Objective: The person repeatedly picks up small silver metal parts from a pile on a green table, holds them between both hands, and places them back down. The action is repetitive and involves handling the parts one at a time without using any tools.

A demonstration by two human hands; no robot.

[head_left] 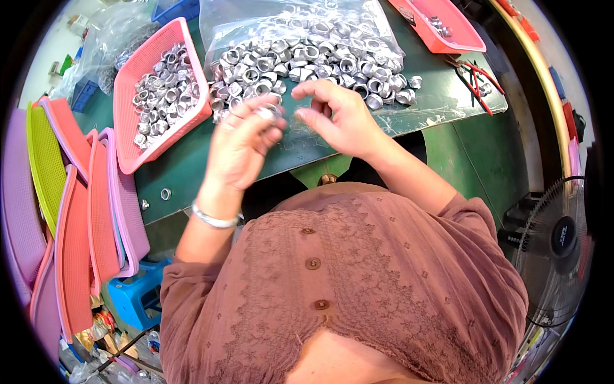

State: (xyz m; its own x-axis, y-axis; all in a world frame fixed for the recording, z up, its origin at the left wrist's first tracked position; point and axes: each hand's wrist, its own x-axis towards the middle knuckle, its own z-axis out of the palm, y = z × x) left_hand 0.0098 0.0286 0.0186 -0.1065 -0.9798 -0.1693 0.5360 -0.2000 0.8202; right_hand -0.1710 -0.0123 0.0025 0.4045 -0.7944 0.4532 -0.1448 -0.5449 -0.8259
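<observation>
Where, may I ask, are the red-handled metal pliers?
In the head view, the pliers lie at upper right, near the corner of the green table, just below the pink plastic basket and right of the loose silver metal rings.

Seen at left, set on edge and leaning against one another: purple baskets [19, 192], a lime-green basket [46, 163] and coral-pink baskets [73, 256], just beside the green table [182, 176], with a blue plastic stool [131, 301] below. Laid near the tabletop's right-hand corner, red-handled pliers [476, 96]; lower at the right, near a stretch of green floor [473, 160], a black fan [563, 237] with a round wire guard. Visible at upper left, a crumpled clear plastic bag [115, 38] and, near it, a small blue crate [83, 95].
</observation>
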